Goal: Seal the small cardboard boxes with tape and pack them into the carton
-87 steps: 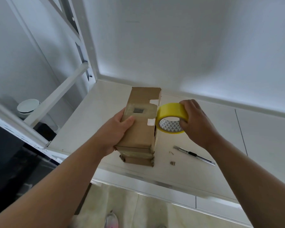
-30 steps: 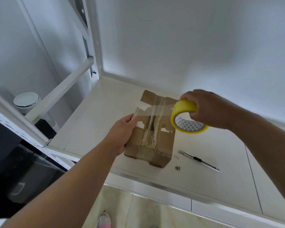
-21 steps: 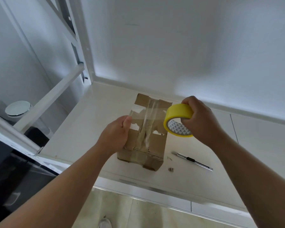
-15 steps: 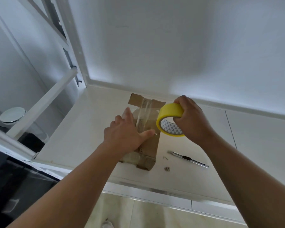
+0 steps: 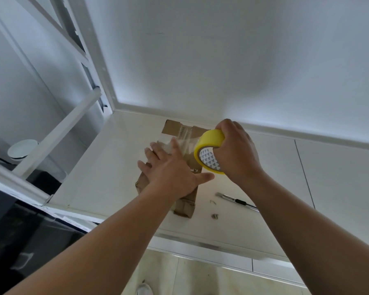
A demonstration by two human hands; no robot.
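A small brown cardboard box (image 5: 172, 128) lies on the white counter (image 5: 124, 167), with clear tape over its top face. My left hand (image 5: 170, 169) lies flat on that face, fingers straight and spread, pressing the tape strip down. My right hand (image 5: 235, 152) grips a yellow roll of tape (image 5: 209, 150) just above the box's right side; a clear strip runs from the roll to the box top. Most of the box is hidden under my left hand. No carton is in view.
A utility knife (image 5: 237, 201) lies on the counter right of the box, with small cardboard scraps (image 5: 214, 216) near it. A white wall rises behind. A white metal frame (image 5: 58, 128) stands at the left, with a white-lidded bin (image 5: 22, 147) beyond. Floor tiles show below the counter edge.
The box was turned from upright to lying with its taped face up. My left hand moved from pinching the tape end to pressing flat on the box, sliding away from me. The roll stays at the right.
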